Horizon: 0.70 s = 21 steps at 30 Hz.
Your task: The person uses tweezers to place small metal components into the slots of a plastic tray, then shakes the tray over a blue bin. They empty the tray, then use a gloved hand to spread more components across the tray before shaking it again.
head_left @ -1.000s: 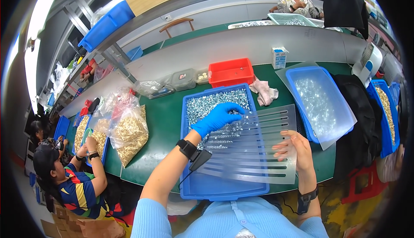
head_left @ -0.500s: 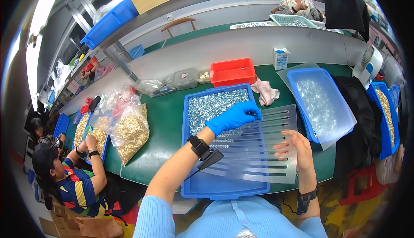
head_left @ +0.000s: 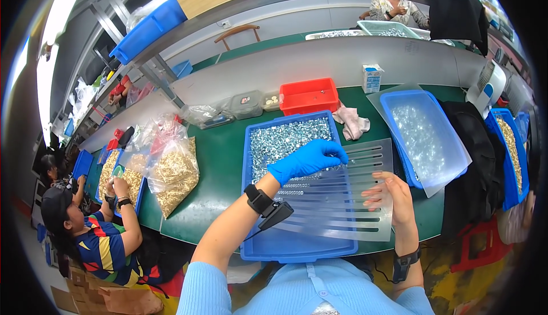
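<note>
My left hand point(head_left: 308, 160), in a blue glove, hovers over the upper part of a clear slotted plastic sheet point(head_left: 374, 169). Its fingertips are pinched together; whatever they hold, if anything, is hidden. My right hand point(head_left: 391, 196), bare, grips the sheet by its right edge, fingers showing through the plastic. The sheet lies tilted across a blue tray point(head_left: 297, 251). Small shiny metal parts point(head_left: 285, 138) heap in the tray's far half, and several sit in rows along the slots near its left end.
Behind the tray stand a red bin point(head_left: 308, 95) and a crumpled pink cloth point(head_left: 351, 123). A blue tray under a plastic sheet point(head_left: 422, 138) is at right. To the left rests a bag of gold-coloured parts point(head_left: 174, 172); a co-worker point(head_left: 103, 235) sits beyond it.
My gloved left hand has shifted slightly downward over the sheet, its fingertips still together. My right hand and the sheet have hardly moved.
</note>
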Motion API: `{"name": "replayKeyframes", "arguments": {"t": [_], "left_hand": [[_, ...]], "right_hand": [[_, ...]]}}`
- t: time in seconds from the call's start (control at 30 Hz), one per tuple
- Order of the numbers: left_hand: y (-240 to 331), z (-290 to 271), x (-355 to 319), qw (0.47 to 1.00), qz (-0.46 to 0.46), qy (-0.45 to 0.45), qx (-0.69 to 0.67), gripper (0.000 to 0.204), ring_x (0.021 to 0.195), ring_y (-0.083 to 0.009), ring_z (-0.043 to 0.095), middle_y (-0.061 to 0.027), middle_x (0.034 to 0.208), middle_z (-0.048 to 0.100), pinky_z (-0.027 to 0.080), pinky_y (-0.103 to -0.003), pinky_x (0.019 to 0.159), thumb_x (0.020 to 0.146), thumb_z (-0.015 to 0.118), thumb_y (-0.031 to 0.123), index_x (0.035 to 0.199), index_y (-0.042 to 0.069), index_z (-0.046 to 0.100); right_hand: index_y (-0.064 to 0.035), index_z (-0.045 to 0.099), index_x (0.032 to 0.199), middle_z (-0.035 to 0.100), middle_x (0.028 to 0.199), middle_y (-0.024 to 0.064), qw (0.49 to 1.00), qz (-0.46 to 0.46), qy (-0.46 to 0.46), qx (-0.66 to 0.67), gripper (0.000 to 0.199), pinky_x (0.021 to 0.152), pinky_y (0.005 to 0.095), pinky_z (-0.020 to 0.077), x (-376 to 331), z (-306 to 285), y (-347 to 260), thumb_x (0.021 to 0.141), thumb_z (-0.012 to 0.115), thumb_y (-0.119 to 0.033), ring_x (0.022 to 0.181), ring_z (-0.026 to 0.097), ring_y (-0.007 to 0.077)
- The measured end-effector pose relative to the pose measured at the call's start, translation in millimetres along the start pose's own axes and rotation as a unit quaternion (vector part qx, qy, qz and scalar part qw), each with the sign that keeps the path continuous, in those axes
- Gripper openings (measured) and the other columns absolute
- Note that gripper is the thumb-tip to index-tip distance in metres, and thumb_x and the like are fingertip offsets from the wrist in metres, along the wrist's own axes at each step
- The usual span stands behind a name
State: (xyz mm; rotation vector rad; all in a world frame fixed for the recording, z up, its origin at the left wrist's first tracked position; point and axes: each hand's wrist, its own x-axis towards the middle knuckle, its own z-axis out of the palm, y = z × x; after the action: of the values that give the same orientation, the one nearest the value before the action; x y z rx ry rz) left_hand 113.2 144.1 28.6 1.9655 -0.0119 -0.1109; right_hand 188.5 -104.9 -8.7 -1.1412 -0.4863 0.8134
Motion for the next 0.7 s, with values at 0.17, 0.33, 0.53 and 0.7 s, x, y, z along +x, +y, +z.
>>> {"name": "replayKeyframes", "arguments": {"t": [0.17, 0.33, 0.53, 0.7], "left_hand": [[-18, -16, -14, 0.998, 0.025, 0.063, -0.014, 0.025, 0.101, -0.0169, 0.057, -0.0079, 0.107, 0.062, 0.045, -0.031, 0.091, 0.089, 0.050, 0.010, 0.111, 0.004, 0.060], [-49, -2, -35, 0.970, -0.003, 0.189, 0.155, 0.030, 0.106, -0.0236, 0.058, -0.0130, 0.112, 0.061, 0.044, -0.033, 0.091, 0.092, 0.045, 0.014, 0.119, 0.004, 0.054], [-47, 1, -50, 0.950, -0.071, 0.262, 0.157, 0.031, 0.100, -0.0338, 0.059, -0.0192, 0.108, 0.060, 0.047, -0.038, 0.086, 0.091, 0.045, 0.017, 0.117, 0.002, 0.053], [-83, -4, -54, 0.952, -0.018, 0.252, 0.171, 0.032, 0.105, -0.0358, 0.055, -0.0206, 0.114, 0.057, 0.045, -0.039, 0.089, 0.091, 0.046, 0.017, 0.118, 0.001, 0.052]], "right_hand": [[0.0009, 0.051, 0.112, 0.064, 0.080, 0.0224, 1.000, -0.003, 0.001, 0.003, 0.037, 0.051, 0.0313, 0.0530, -1, 0, 0, 0.093, 0.041, -0.029, 0.063, 0.065, 0.0272], [0.0011, 0.051, 0.112, 0.064, 0.080, 0.0223, 1.000, 0.000, 0.000, 0.005, 0.036, 0.051, 0.0312, 0.0530, -1, 0, 0, 0.093, 0.041, -0.028, 0.063, 0.065, 0.0269], [0.0012, 0.051, 0.112, 0.064, 0.080, 0.0225, 1.000, 0.003, 0.005, 0.005, 0.036, 0.051, 0.0310, 0.0530, -1, 0, -1, 0.094, 0.040, -0.028, 0.063, 0.065, 0.0268], [0.0016, 0.051, 0.112, 0.064, 0.080, 0.0225, 1.000, -0.002, 0.001, -0.001, 0.036, 0.051, 0.0307, 0.0530, 0, 3, -2, 0.094, 0.040, -0.028, 0.063, 0.065, 0.0268]]}}
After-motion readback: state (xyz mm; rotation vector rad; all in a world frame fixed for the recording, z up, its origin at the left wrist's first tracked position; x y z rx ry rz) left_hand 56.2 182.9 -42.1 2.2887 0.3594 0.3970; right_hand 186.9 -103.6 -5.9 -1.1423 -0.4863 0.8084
